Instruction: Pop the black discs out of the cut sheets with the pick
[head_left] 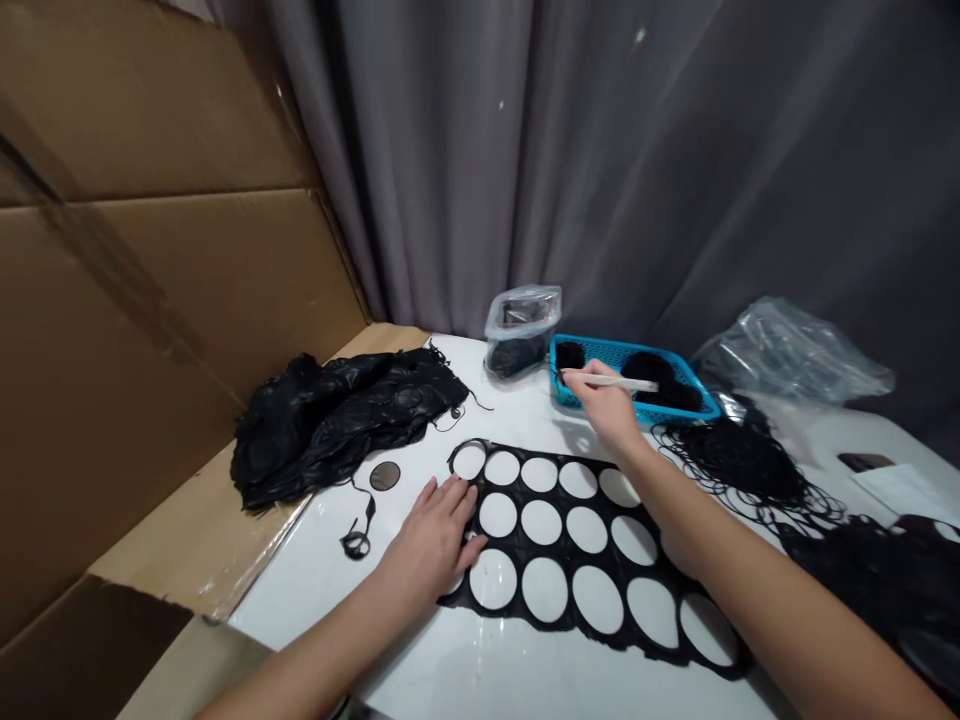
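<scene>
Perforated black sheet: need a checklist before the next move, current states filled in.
1. Left hand steadying the black sheet: ok, it rests on the left edge.
2. Sheet flat on the white table: ok where visible; the right forearm hides part.
3. White tool gripped: ok, in the right hand.
4. Tool's working tip carrying anything: cannot tell, too small and dark.
5. Table left of the left hand free of loose bits: not ok, a dark disc and a black looped scrap lie there.
6. Blue basket upright: ok, black material inside.
</scene>
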